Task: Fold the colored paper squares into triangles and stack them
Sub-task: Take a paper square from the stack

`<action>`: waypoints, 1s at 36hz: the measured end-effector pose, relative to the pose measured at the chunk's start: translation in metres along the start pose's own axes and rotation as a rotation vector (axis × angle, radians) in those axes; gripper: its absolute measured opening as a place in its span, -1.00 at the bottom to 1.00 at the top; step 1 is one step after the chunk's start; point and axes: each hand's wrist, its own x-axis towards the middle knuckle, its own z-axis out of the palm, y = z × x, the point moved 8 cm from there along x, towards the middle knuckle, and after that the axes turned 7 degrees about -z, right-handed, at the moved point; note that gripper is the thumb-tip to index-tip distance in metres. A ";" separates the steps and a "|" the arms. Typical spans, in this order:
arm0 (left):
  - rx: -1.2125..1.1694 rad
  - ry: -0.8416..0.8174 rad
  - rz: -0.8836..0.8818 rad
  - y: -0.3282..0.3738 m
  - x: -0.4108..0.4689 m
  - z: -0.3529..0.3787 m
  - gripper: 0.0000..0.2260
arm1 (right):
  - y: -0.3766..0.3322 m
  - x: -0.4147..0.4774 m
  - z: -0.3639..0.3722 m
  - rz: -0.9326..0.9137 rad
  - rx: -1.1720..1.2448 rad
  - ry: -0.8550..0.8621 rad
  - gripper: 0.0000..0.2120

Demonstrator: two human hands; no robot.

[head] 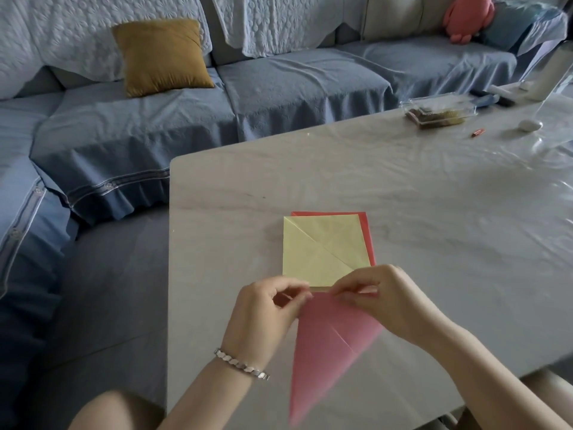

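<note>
Now, far left: mustard cushion (161, 55) propped against back of blue-covered sofa (294, 79). Nearer, over front part of grey table (434, 197): left hand (269, 308), silver bracelet (242, 364) on wrist, fingers curled, thumb and forefinger pinching top edge of pink paper (325, 346). Pink paper folded, wide at top between both hands, tapering to a point toward the wearer; one crease visible across it, lower tip blurred. Just beyond, flat on table: yellow paper square (322, 249), diagonal creases crossing at centre, lying on red paper (369, 240) showing only along top and right edges. Right hand (381, 299) close beside left, fingers bent, gripping same top edge of pink paper. Far right, well apart: clear plastic box (437, 111), small red item (477, 132), white rounded object (530, 125), identity unclear. Pink plush toy (465, 17) on sofa back.
</note>
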 end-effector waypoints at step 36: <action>0.094 0.112 -0.399 -0.118 0.014 0.004 -0.95 | 0.077 0.046 0.087 -0.072 -0.903 -0.098 -0.50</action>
